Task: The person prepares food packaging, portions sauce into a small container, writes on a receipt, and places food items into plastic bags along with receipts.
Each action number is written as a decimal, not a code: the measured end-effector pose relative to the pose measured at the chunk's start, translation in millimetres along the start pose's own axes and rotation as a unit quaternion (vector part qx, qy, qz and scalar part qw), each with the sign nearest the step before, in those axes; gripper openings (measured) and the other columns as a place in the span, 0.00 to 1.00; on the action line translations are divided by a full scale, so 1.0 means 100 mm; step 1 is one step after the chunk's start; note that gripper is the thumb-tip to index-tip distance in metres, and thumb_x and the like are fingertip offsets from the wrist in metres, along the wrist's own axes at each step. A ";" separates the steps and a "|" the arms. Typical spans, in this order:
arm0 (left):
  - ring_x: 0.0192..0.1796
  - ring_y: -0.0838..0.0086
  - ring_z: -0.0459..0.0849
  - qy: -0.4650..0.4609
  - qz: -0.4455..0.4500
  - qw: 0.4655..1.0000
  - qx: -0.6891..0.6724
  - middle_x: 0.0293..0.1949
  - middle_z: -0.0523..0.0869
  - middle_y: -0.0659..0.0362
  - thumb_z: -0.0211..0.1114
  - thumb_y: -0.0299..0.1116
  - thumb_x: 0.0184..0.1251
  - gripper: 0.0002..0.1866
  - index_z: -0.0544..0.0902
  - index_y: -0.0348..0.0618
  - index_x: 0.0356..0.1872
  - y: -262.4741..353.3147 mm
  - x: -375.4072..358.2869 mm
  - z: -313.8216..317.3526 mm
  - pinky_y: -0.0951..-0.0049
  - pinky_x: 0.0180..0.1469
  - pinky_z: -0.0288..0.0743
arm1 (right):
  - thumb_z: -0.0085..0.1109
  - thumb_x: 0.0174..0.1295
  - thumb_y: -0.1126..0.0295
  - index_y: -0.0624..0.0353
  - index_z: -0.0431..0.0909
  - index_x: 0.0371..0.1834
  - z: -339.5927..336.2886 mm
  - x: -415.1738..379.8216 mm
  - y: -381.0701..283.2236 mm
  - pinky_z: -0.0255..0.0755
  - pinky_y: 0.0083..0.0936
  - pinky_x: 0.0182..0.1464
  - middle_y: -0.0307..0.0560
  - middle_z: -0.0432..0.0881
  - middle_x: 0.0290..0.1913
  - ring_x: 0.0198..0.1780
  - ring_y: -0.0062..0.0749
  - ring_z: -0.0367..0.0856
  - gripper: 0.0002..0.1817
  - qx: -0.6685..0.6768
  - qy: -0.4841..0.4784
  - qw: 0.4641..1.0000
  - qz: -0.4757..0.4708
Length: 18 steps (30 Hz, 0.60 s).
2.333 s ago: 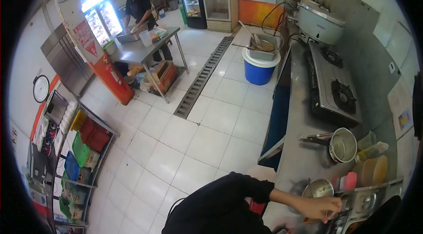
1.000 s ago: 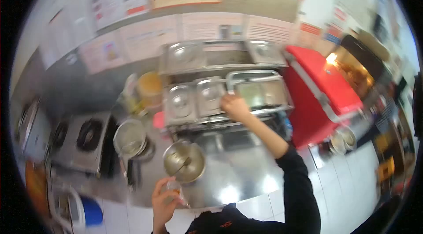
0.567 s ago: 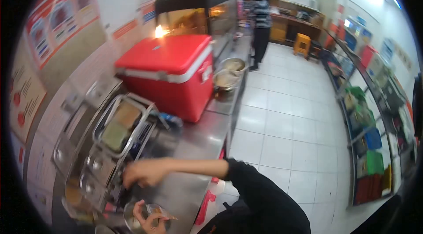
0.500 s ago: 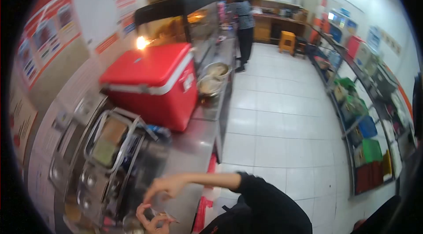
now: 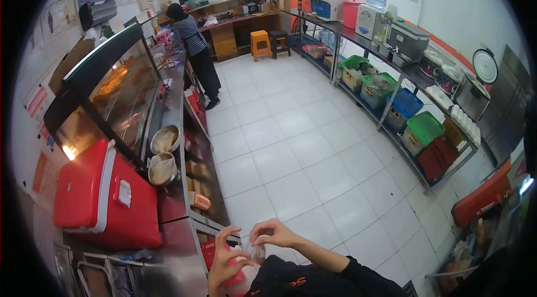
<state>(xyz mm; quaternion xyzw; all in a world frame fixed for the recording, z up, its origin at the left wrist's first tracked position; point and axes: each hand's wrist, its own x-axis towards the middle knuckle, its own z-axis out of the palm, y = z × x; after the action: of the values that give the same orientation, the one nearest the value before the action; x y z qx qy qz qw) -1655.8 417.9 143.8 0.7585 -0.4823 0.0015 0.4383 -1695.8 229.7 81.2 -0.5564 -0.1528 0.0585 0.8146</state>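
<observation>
My left hand [image 5: 228,258] is at the bottom centre, its fingers curved and its thumb and fingertips against a small clear plastic bag [image 5: 258,253]. From the right, my right hand [image 5: 274,234] reaches across with fingertips pinched on the upper part of the same bag. What the bag contains is too small to make out. Both hands are in front of my black top, close to the corner of the steel counter [image 5: 168,241].
To the left are a red cooler box [image 5: 106,202], a glass food warmer [image 5: 112,90] and lined metal bowls [image 5: 163,168]. A person in a striped top [image 5: 193,39] stands farther along the counter. Lidded bins [image 5: 422,129] fill the right-hand rack [image 5: 386,121].
My view has swung to the right, bringing in more of the floor and right-hand rack. My hands have moved from over the counter to in front of my body, with the bag between them.
</observation>
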 end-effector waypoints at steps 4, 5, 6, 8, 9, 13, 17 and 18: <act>0.46 0.66 0.76 0.002 -0.072 0.986 -0.151 0.45 0.75 0.53 0.69 0.23 0.38 0.11 0.79 0.41 0.27 -0.48 0.59 0.29 0.69 0.49 0.68 | 0.58 0.51 0.80 0.66 0.77 0.30 -0.54 0.11 -0.06 0.71 0.18 0.41 0.43 0.80 0.31 0.35 0.21 0.78 0.04 0.022 0.190 0.980 -0.058; 0.46 0.66 0.76 -0.005 -0.060 0.986 -0.157 0.45 0.75 0.53 0.69 0.23 0.38 0.11 0.79 0.41 0.27 -0.57 0.75 0.37 0.69 0.49 0.68 | 0.58 0.51 0.80 0.66 0.77 0.30 -0.70 0.19 -0.06 0.71 0.18 0.41 0.43 0.80 0.31 0.35 0.21 0.78 0.04 0.015 0.200 0.978 -0.065; 0.42 0.69 0.77 0.053 -0.134 0.960 -0.240 0.41 0.77 0.54 0.68 0.22 0.40 0.10 0.78 0.38 0.28 -0.67 0.91 0.47 0.72 0.46 0.69 | 0.58 0.52 0.80 0.67 0.77 0.31 -0.86 0.27 -0.05 0.72 0.18 0.41 0.44 0.80 0.31 0.35 0.22 0.78 0.04 0.020 0.235 0.969 -0.080; 0.35 0.75 0.79 0.122 -0.224 0.918 -0.303 0.31 0.80 0.56 0.63 0.17 0.45 0.06 0.78 0.31 0.27 -0.93 1.28 0.63 0.78 0.42 0.71 | 0.57 0.53 0.79 0.68 0.76 0.31 -1.15 0.47 -0.06 0.72 0.18 0.40 0.46 0.80 0.32 0.36 0.22 0.78 0.04 0.056 0.290 0.949 -0.109; 0.35 0.75 0.79 0.103 -0.216 0.920 -0.311 0.31 0.80 0.56 0.63 0.17 0.45 0.06 0.78 0.31 0.27 -1.15 1.47 0.71 0.78 0.42 0.71 | 0.57 0.53 0.79 0.68 0.76 0.31 -1.33 0.58 -0.10 0.72 0.18 0.40 0.46 0.80 0.32 0.36 0.22 0.78 0.04 0.050 0.307 0.943 -0.119; 0.32 0.78 0.77 0.113 -0.157 0.937 -0.290 0.25 0.79 0.60 0.59 0.16 0.51 0.02 0.78 0.33 0.25 -1.65 2.36 0.92 0.81 0.37 0.70 | 0.57 0.54 0.78 0.69 0.76 0.32 -1.89 1.01 -0.32 0.72 0.19 0.43 0.46 0.80 0.32 0.38 0.23 0.78 0.04 -0.025 0.374 0.915 -0.153; 0.27 0.78 0.77 0.141 -0.173 0.909 -0.352 0.22 0.80 0.58 0.60 0.16 0.47 0.02 0.79 0.33 0.23 -1.99 3.27 1.16 0.80 0.36 0.70 | 0.56 0.54 0.79 0.68 0.76 0.33 -2.51 1.34 -0.56 0.72 0.21 0.43 0.45 0.79 0.32 0.37 0.26 0.78 0.05 -0.081 0.414 0.896 -0.135; 0.27 0.78 0.76 0.118 -0.155 0.921 -0.337 0.22 0.80 0.58 0.60 0.16 0.46 0.02 0.79 0.33 0.22 -2.11 3.45 1.23 0.81 0.35 0.69 | 0.57 0.53 0.78 0.67 0.76 0.34 -2.66 1.41 -0.61 0.72 0.20 0.42 0.45 0.80 0.32 0.37 0.26 0.78 0.06 -0.128 0.429 0.884 -0.134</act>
<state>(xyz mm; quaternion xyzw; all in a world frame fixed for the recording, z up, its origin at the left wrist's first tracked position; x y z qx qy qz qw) -1367.9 115.8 74.6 0.6256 -0.2757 -0.1391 0.7165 -1483.7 8.2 75.0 -0.6011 0.1322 -0.3155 0.7223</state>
